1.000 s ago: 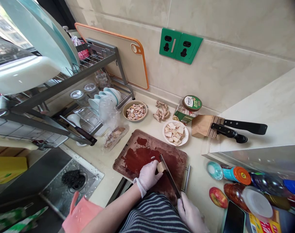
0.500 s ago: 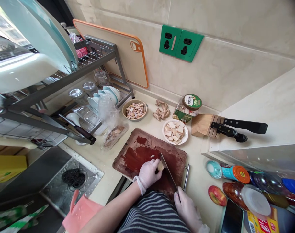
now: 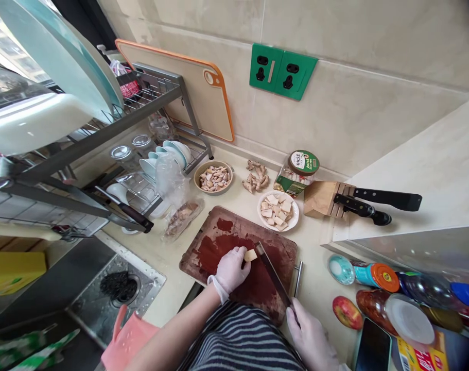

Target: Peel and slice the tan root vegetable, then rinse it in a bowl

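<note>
My left hand [image 3: 231, 269], in a clear glove, pinches a small pale piece of food [image 3: 250, 255] above the cutting board [image 3: 203, 242]; its exact kind I cannot make out. Gloved too, my right hand [image 3: 309, 332] grips the handle of a kitchen knife [image 3: 273, 275]. The blade slants across the board's right part, its tip just right of the pale piece and apart from it. Wet dark-red patches cover the brown board. Behind it stands a white plate [image 3: 261, 219] of pale cut pieces.
A bowl [image 3: 214, 191] of garlic cloves, ginger [image 3: 256, 176], a green-labelled tub [image 3: 296, 172] and a knife block [image 3: 321, 200] line the wall. Left are a dish rack [image 3: 149, 105] and sink [image 3: 141, 286]. An apple [image 3: 347, 312], jars and a phone [image 3: 373, 345] lie right.
The knife has moved away to the right from the pale piece, its blade now turned flatter. My left hand has shifted slightly left and lifted the piece, tilting it. A small white bit is no longer visible.
</note>
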Action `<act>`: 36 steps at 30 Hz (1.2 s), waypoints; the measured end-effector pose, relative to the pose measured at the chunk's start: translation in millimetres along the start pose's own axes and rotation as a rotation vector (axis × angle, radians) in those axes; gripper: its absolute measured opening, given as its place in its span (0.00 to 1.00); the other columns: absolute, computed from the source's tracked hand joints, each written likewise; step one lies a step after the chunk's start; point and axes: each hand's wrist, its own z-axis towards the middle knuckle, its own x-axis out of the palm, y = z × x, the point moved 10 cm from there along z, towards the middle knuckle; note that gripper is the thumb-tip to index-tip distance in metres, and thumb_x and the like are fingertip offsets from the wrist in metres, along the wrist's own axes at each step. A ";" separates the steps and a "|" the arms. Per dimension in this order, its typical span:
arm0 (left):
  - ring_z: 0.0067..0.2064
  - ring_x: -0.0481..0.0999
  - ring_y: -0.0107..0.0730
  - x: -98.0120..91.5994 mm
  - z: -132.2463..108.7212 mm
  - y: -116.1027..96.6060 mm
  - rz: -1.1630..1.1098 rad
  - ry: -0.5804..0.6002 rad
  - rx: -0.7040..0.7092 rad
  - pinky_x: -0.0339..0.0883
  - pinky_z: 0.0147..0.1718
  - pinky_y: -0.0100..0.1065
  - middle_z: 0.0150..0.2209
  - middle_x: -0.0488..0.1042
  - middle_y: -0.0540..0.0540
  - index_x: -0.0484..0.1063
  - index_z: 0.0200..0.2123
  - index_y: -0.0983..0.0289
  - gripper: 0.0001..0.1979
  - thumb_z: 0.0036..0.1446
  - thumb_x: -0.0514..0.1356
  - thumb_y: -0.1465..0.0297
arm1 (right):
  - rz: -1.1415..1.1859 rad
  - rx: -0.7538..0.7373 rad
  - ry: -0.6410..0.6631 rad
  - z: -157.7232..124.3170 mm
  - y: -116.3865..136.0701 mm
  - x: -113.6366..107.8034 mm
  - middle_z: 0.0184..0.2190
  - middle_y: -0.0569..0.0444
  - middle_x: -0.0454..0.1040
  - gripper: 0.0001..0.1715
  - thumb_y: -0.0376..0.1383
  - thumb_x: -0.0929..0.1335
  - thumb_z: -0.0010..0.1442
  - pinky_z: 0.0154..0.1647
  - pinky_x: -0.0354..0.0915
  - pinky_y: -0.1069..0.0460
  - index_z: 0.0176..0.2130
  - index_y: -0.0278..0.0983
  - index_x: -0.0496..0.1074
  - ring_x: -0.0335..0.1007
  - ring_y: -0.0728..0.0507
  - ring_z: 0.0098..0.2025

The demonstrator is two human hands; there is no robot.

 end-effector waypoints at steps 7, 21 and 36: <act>0.39 0.73 0.38 3.1 -3.8 -3.0 0.041 0.010 0.036 0.64 0.37 0.34 0.37 0.72 0.56 0.66 0.39 0.62 0.10 0.58 0.51 0.65 | -0.005 -0.012 -0.057 1.1 0.3 1.0 0.40 0.46 0.79 0.29 0.45 0.50 0.64 0.36 0.67 0.53 0.49 0.39 0.71 0.77 0.40 0.41; 0.40 0.74 0.38 7.6 -2.6 -8.3 0.040 0.020 0.090 0.66 0.39 0.35 0.39 0.74 0.58 0.66 0.40 0.64 0.10 0.59 0.50 0.68 | -0.105 0.059 0.086 -1.5 17.8 -19.2 0.44 0.47 0.78 0.25 0.40 0.54 0.64 0.39 0.68 0.52 0.52 0.40 0.70 0.76 0.39 0.44; 0.47 0.74 0.38 15.5 -4.1 -6.7 -0.030 0.026 0.112 0.67 0.47 0.38 0.46 0.73 0.61 0.65 0.46 0.65 0.12 0.61 0.50 0.69 | -0.003 0.003 0.117 4.4 25.8 -7.1 0.45 0.43 0.77 0.29 0.42 0.49 0.64 0.39 0.66 0.52 0.50 0.35 0.68 0.75 0.40 0.45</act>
